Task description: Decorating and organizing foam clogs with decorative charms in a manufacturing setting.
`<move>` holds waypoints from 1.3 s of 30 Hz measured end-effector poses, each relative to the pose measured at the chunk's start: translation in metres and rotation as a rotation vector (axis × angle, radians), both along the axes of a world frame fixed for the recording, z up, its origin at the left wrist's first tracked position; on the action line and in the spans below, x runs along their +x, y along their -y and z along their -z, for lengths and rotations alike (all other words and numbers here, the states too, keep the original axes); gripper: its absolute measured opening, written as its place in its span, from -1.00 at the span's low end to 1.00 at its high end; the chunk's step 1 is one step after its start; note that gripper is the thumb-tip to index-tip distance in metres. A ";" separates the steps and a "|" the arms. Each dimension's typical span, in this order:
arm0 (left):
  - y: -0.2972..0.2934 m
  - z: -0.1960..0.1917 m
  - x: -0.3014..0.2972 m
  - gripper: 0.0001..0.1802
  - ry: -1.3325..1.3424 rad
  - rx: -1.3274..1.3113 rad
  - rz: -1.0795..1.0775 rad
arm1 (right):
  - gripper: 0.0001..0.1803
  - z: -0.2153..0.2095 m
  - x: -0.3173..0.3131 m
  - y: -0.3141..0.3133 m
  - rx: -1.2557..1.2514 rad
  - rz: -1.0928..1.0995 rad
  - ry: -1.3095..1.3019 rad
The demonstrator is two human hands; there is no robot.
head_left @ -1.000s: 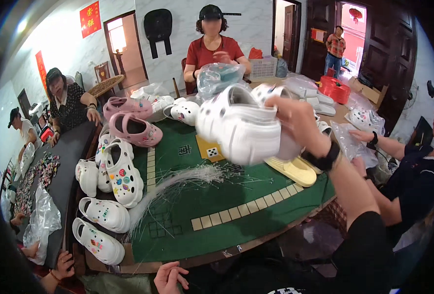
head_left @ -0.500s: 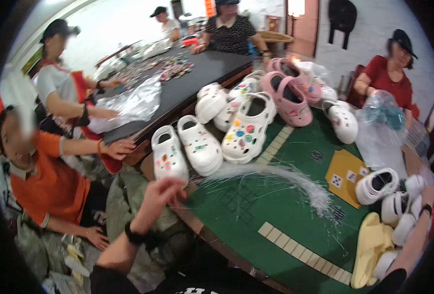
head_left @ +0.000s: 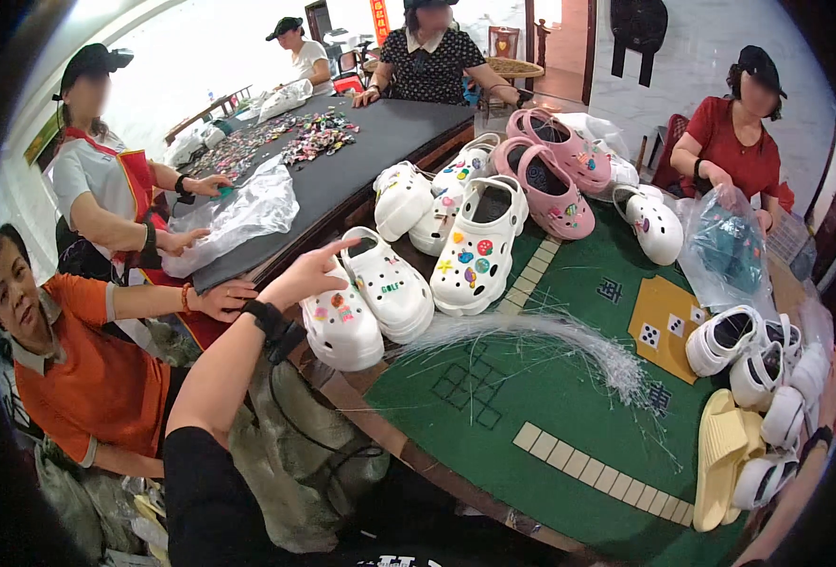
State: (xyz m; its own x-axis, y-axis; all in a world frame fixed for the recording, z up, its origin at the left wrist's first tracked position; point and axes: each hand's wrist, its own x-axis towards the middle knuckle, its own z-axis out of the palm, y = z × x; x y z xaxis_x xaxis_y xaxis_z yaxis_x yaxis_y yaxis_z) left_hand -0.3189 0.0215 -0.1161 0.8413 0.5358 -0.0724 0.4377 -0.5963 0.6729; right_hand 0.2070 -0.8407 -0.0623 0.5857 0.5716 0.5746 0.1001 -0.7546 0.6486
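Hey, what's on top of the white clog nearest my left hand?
Colourful charms, including pink and red ones, sit on the front upper of the white clog. Your left hand covers much of its heel end, so I can't see what's there.

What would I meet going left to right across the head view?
Co-worker's orange shirt → left-hand clear plastic bag → my left hand → charm-covered large white clog → front pink clog → mustard panel with dice faces → yellow slide.
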 end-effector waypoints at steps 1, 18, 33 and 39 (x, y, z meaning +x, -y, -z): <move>-0.006 0.007 0.007 -0.16 -0.004 0.065 0.097 | -0.70 -0.001 -0.014 -0.010 0.095 -0.119 0.011; 0.062 -0.025 -0.030 -0.88 0.520 -0.691 -0.116 | -0.60 -0.095 -0.376 -0.390 0.571 -1.280 -0.865; 0.337 0.070 0.024 -0.68 0.813 -1.614 -0.260 | -0.44 0.070 -0.386 -0.340 0.530 -0.906 -1.166; 0.351 0.035 -0.040 -0.60 0.511 -0.879 0.185 | -0.30 0.063 -0.416 -0.360 0.456 -0.809 -0.991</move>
